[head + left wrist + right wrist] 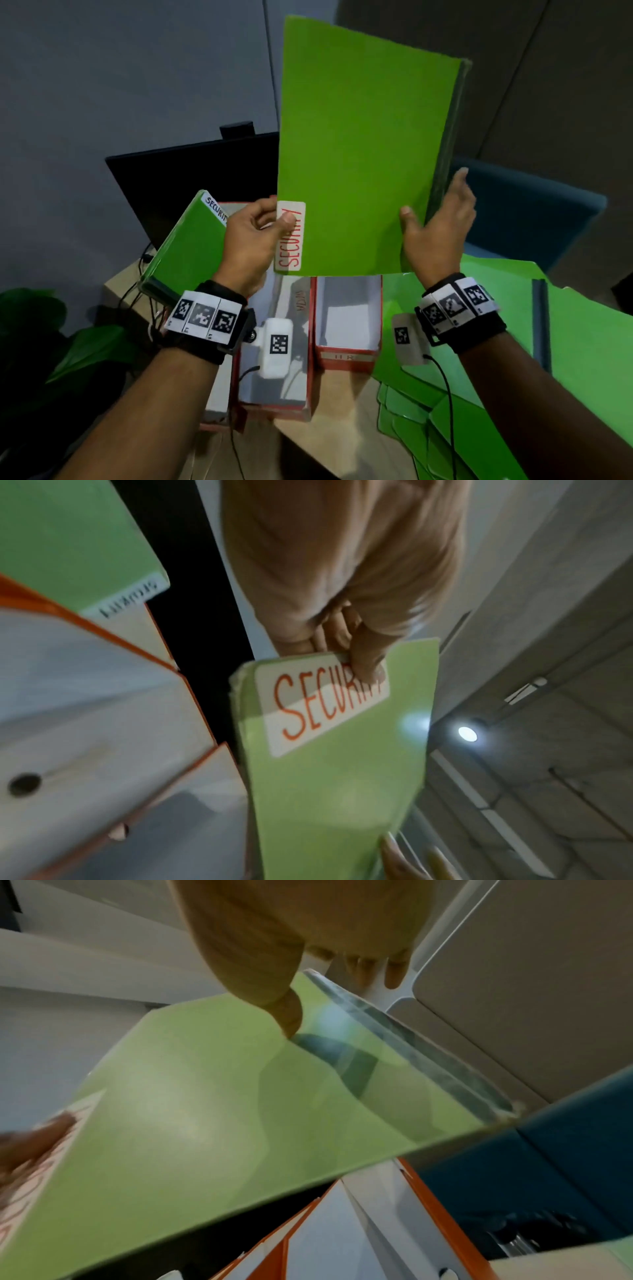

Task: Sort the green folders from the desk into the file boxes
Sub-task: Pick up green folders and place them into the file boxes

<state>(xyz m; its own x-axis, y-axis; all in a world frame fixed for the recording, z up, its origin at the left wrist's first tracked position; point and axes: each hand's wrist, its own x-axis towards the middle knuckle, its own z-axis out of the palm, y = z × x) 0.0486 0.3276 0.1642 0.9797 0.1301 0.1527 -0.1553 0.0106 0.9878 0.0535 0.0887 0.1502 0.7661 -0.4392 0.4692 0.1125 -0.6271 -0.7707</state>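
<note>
From the head view, you hold the green folder (pixel 363 154) upright above the file boxes (pixel 347 318), left hand (pixel 253 236) pinching its SECURITY label (pixel 291 236), right hand (pixel 435 226) clamped on the spine edge. The left wrist view shows your thumb on that label. The right wrist view shows your thumb on the cover, fingers behind. You're mid-sort, I judge: next, lower it beside the filed folder (pixel 191 246).

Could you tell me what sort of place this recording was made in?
Most likely an office workstation. A dark monitor stands at the back of a wooden desk, red file boxes sit on it beside labelled green folders, and a grey partition wall rises behind.
</note>
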